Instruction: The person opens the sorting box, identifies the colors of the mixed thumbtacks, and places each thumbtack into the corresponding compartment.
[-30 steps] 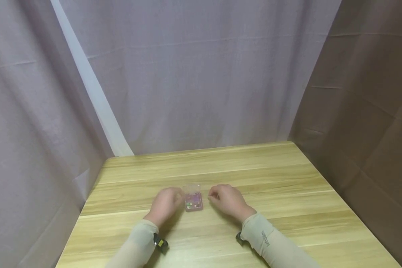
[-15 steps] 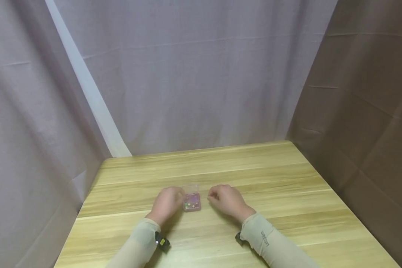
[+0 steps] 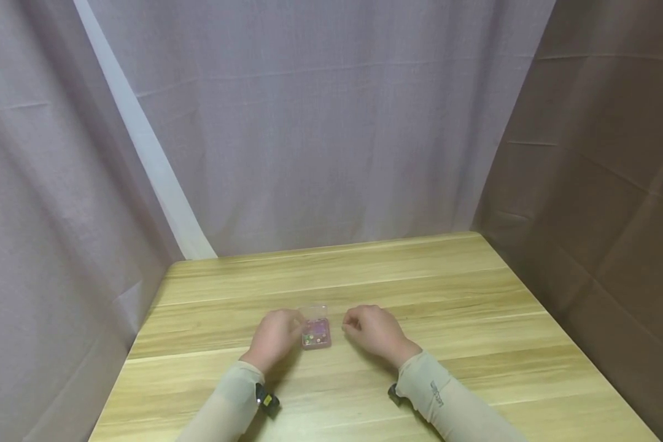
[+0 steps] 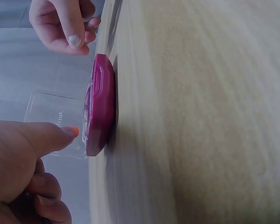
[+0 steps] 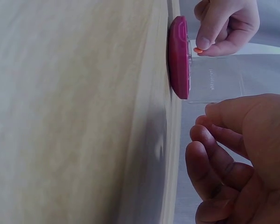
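Note:
A small pink pill box (image 3: 316, 334) sits on the table, its clear hinged lid (image 3: 314, 311) standing up at the back. Small round green and pale pieces lie in its front part. My left hand (image 3: 276, 336) is at the box's left side, pinching a tiny orange pill (image 4: 75, 131) between thumb and finger just above the box. To the right of the box, apart from it, my right hand (image 3: 377, 331) hovers with loosely curled fingers. Nothing shows between its fingers in the right wrist view. The box's inside is hidden in both wrist views.
The wood-grain table (image 3: 453, 294) reaches back to a grey curtain (image 3: 331, 153). A brown curtain (image 3: 597, 202) hangs along the right side. Dark cameras, such as the left wrist camera (image 3: 268, 401), are strapped to both wrists.
The left hand has shifted slightly toward the box, its fingers now over the box's left edge. The right hand stays in place. The head view has turned a little.

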Demonstrator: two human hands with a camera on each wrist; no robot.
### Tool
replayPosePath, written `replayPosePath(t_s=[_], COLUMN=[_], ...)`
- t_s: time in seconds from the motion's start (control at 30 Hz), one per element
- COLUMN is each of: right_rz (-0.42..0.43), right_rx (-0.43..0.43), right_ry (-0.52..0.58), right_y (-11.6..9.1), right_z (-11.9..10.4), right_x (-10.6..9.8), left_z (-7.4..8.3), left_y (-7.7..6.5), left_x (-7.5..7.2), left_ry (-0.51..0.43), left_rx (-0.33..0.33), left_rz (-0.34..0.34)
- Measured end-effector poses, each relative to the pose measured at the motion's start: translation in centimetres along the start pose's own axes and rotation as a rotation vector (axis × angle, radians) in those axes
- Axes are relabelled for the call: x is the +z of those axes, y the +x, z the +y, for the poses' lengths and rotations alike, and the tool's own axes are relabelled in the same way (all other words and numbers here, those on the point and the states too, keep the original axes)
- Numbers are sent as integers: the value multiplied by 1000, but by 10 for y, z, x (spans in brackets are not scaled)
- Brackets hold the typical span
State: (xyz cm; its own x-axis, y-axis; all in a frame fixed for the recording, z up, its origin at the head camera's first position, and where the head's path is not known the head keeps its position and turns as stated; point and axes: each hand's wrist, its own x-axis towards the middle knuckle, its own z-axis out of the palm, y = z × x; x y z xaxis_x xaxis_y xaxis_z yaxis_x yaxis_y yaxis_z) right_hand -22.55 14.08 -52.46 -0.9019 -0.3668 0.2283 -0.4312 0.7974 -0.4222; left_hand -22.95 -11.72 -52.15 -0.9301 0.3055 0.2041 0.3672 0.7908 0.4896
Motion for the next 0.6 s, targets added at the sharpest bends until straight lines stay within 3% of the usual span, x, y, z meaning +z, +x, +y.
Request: replayPosePath(t_s=[0.2, 0.6], right_rz=[-5, -15], right_rx=[3, 2], right_ry=[8, 4], right_y=[-1, -1], right_z=[-1, 2], right_x=[-1, -1], left_z=[-1, -17], left_y=[-2, -8], left_x=[-2, -13], left_ry=[-11, -35], left_rx=[5, -48], left_rz=[1, 18])
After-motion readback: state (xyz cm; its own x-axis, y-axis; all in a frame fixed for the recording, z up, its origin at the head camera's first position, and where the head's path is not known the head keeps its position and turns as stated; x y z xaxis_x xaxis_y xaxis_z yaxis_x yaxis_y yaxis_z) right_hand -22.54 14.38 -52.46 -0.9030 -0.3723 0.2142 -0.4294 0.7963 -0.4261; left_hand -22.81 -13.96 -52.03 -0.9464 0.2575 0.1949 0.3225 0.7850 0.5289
